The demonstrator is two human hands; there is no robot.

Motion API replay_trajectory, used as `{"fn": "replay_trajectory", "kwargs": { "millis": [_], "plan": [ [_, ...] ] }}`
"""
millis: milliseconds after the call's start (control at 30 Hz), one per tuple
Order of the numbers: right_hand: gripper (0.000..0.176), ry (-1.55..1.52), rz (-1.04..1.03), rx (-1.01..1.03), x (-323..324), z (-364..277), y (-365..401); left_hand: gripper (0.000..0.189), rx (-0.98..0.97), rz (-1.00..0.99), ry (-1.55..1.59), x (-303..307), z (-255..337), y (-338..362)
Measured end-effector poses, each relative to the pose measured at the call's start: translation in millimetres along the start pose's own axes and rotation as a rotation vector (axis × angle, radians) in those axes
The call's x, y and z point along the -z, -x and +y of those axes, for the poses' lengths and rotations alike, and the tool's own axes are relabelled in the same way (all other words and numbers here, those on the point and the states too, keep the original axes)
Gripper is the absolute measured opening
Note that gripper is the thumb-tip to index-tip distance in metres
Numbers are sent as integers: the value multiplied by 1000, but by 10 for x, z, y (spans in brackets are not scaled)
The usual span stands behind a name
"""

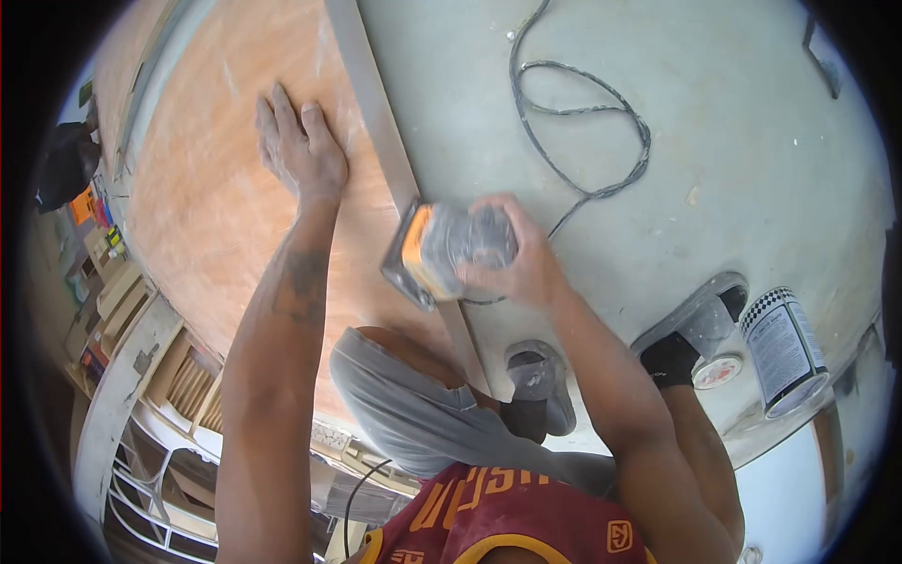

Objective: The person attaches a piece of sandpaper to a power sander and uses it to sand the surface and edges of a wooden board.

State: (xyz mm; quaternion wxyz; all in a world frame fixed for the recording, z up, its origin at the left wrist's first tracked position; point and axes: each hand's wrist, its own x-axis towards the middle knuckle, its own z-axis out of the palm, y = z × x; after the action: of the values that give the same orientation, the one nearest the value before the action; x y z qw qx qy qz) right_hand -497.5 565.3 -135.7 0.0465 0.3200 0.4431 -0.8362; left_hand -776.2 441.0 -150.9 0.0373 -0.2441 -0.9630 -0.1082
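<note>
My right hand point(526, 258) grips a dusty orange-and-grey power sander point(442, 249), which rests on the edge of a large reddish wooden board point(216, 188). My left hand point(299, 146) lies flat on the board's face, fingers spread, further up from the sander. The sander's dark cord point(583, 122) loops over the pale concrete floor beyond the board's grey edge strip point(376, 103).
A labelled tin can point(785, 352) and a small round lid point(719, 371) stand on the floor by my shoes point(540, 381). Shelves with boxes and white frames point(141, 376) crowd the left side. A grey cloth hangs from my neck.
</note>
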Motion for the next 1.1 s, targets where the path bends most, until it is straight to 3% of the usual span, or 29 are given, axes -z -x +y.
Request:
{"fn": "replay_trajectory", "kwargs": {
  "millis": [67,300,400,567,667,800,900,967,1100],
  "plan": [
    [69,232,6,25,-46,92,173,63,15,-7,-8,1,42,4],
    [69,45,-4,86,28,30,-119,64,16,-20,-18,32,67,5],
    [68,140,-42,-45,66,150,59,65,14,-20,15,15,37,13],
    [69,35,-27,118,109,43,-240,65,14,-37,1,43,51,35],
    [70,-24,-48,75,80,-15,-211,66,3,-17,1,36,56,10],
    [68,136,-51,94,82,172,-33,67,22,-16,-15,13,53,17],
    [66,88,-2,138,60,75,-259,67,-2,-12,-1,29,38,25],
    [66,102,60,308,74,-21,-636,67,-6,-9,2,19,12,26],
    [69,46,70,180,79,-417,-996,65,-4,-7,3,5,-12,8]
  ]
}}
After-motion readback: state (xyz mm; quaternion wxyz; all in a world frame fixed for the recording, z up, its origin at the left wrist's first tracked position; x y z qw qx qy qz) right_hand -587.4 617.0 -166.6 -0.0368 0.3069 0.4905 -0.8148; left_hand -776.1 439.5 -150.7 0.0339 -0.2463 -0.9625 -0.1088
